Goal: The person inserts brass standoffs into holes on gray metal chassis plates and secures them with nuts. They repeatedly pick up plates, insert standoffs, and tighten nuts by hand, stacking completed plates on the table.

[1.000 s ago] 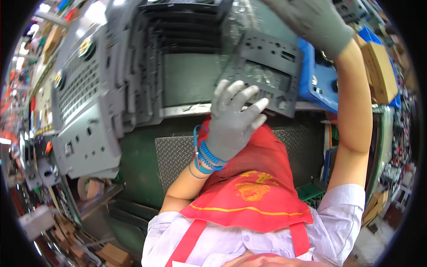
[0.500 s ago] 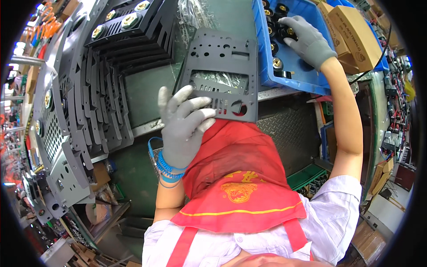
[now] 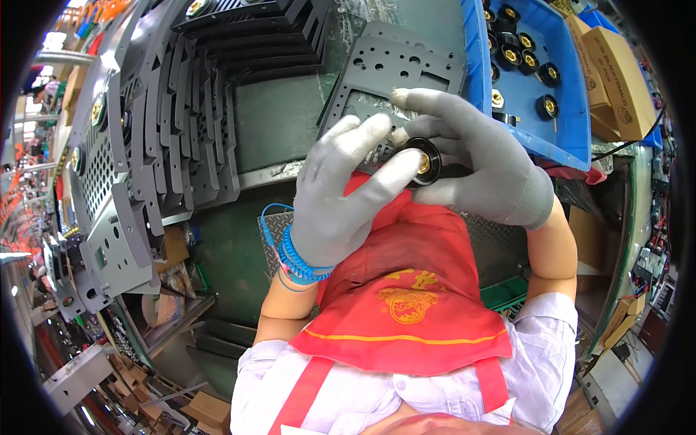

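Note:
Between my two grey-gloved hands is a round black connector with a brass centre (image 3: pixel 435 154). My right hand (image 3: pixel 493 163) curls round it from the right. My left hand (image 3: pixel 337 192) presses its thumb on the brass centre, fingers bent behind; a blue coiled strap circles that wrist. Just beyond the hands lies a dark grey metal plate (image 3: pixel 384 61) with round holes and cut-outs, partly hidden by the fingers. A blue plastic bin (image 3: pixel 475 58) to the right holds several similar black connectors (image 3: pixel 528 61).
Stacked dark metal panels (image 3: pixel 210 123) stand at the left, some fitted with brass pieces. Brown cartons (image 3: pixel 616 80) sit beyond the bin at the right. The bench's metal front edge (image 3: pixel 272 174) runs below the plate. Clear plastic wrap (image 3: pixel 370 11) lies behind it.
My right hand has left the blue bin and come to the middle with a black connector. My left hand has moved right to meet it and now touches the connector.

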`<state>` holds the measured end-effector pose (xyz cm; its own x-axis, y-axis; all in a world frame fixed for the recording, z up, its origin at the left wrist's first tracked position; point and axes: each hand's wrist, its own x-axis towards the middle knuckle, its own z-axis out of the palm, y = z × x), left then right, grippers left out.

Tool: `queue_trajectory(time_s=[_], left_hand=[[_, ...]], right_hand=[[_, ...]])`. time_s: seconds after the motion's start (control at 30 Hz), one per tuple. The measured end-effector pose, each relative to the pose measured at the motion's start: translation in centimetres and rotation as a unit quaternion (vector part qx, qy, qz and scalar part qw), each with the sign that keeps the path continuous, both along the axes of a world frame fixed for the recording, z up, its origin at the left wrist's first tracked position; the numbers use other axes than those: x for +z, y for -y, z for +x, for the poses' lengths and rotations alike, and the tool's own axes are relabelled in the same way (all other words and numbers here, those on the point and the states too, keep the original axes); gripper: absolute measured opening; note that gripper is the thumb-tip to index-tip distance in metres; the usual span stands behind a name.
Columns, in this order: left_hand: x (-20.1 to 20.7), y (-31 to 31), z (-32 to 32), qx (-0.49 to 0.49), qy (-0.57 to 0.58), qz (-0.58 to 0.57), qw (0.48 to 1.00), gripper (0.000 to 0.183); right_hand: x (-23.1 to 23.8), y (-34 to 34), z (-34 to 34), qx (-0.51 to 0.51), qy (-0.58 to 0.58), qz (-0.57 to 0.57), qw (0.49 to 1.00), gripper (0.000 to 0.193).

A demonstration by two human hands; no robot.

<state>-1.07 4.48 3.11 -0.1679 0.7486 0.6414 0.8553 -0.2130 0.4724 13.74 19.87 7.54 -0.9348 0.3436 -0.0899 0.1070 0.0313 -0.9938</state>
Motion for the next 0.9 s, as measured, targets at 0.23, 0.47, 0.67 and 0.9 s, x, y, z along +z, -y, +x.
queue_trajectory(time_s=[0.23, 0.47, 0.67, 0.9], left_hand=[[-2.3, 0.9, 2.6, -0.034, 0.358, 0.034, 0.932, 0.038], [-3.8, 3.4, 3.4, -0.127, 0.537, 0.034, 0.833, 0.040], [-4.5, 5.5, 4.0, -0.100, 0.763, -0.101, 0.631, 0.022], [-5.3, 5.1, 4.4, -0.213, 0.814, -0.101, 0.531, 0.039]], right_hand=[[-2.3, 3.2, 0.8, -0.141, -0.062, 0.055, 0.986, 0.043], [-4.1, 6.9, 1.5, -0.167, -0.146, 0.299, 0.928, 0.043], [-4.4, 6.4, 1.0, 0.034, -0.254, 0.408, 0.876, 0.041], [-2.8, 4.5, 0.1, 0.072, -0.257, 0.328, 0.906, 0.027]])
